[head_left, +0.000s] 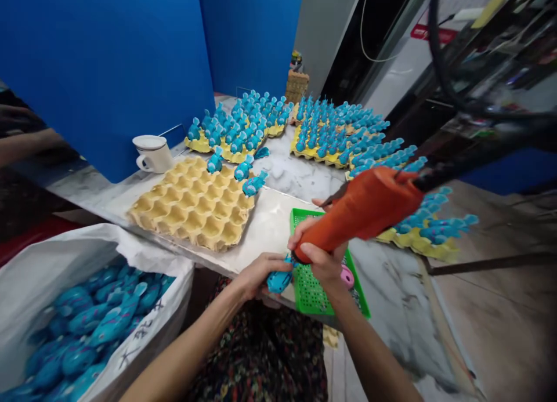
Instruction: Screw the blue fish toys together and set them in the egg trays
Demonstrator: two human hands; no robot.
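My left hand (261,275) grips a small blue plastic toy fish (279,281) at the table's front edge. Wrapped round the lower end of an orange electric screwdriver (361,213) is my right hand (322,254). The tool's tip points down at the toy, though the contact itself is hidden by my fingers. Beneath and beside my right hand lies a green perforated basket (315,294) with a pink ring-shaped piece (347,276) and small metal parts in it.
A mostly bare yellow egg tray (195,207) holds a few blue toys at its far corner. Filled trays (322,149) stand behind. At left are a white mug (153,154) and a white sack (167,309) of toys. A dark cable (478,152) runs from the screwdriver.
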